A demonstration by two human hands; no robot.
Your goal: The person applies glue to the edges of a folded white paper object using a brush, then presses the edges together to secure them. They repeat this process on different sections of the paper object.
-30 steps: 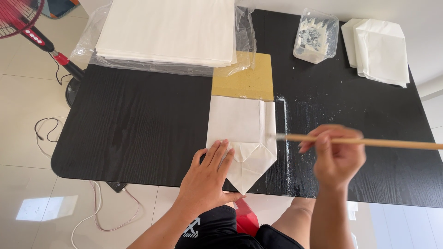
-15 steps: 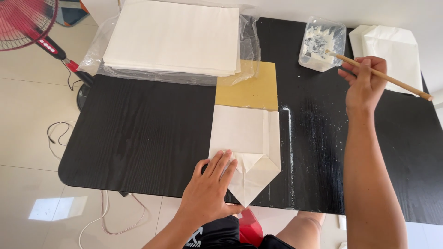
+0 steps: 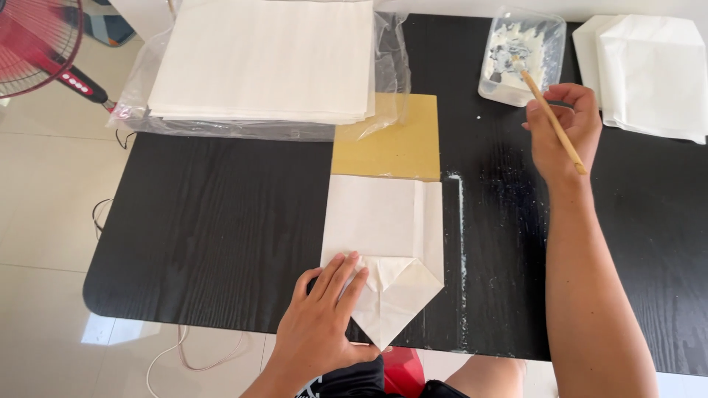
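Over the tub (image 3: pixel 521 55), right hand (image 3: pixel 564 133) fingers grip a brush (image 3: pixel 549 114); left hand (image 3: pixel 324 320) lies flat on paper (image 3: pixel 383 221).

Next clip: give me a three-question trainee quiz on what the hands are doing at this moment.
1. True or false: the left hand lies flat on the folded white paper.
2. What does the right hand hold? A) scissors B) a thin wooden brush stick C) a cup
3. Where does the stick's tip reach?

Key: 1. True. 2. B. 3. Into the clear plastic tub of white paste at the far edge of the black table.
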